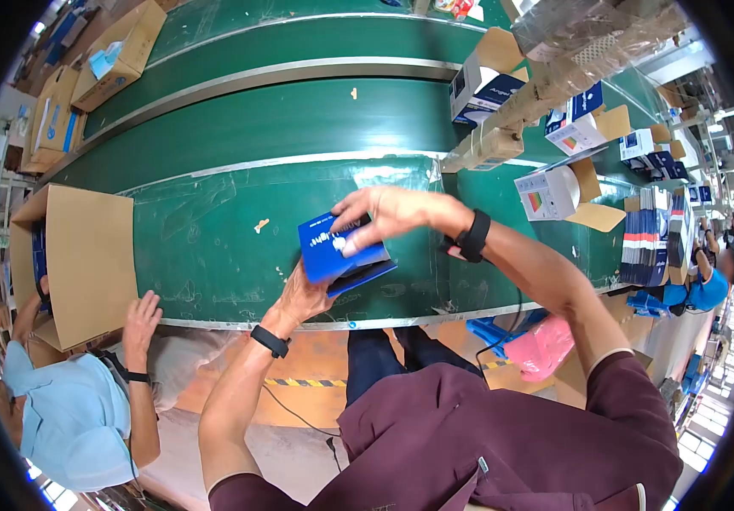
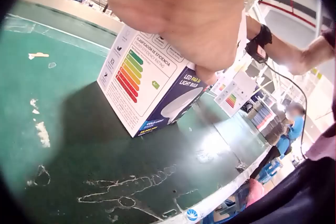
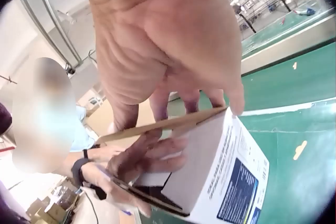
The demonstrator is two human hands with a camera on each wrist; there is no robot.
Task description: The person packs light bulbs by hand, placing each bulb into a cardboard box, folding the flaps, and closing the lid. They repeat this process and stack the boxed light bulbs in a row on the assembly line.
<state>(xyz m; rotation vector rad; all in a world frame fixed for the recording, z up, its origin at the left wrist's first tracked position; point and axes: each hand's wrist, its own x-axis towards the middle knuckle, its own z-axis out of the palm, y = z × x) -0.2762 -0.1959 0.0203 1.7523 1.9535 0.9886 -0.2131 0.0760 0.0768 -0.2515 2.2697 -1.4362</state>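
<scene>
A blue and white light bulb box is held over the green table in front of the person. The left hand grips it from the near left side. In the right wrist view, left-hand fingers show at the box's open end, where cardboard flaps stand out. The right hand lies across the blue panel, its thumb and fingers spread on it; the box edge hides its fingertips in the right wrist view. An energy-rating chart shows on the white side in the left wrist view.
More light bulb boxes with lifted flaps stand at the right, near stacked flat cartons. A large carton stands at the left, beside another person in light blue. Metal rails cross the back; a taped post juts in.
</scene>
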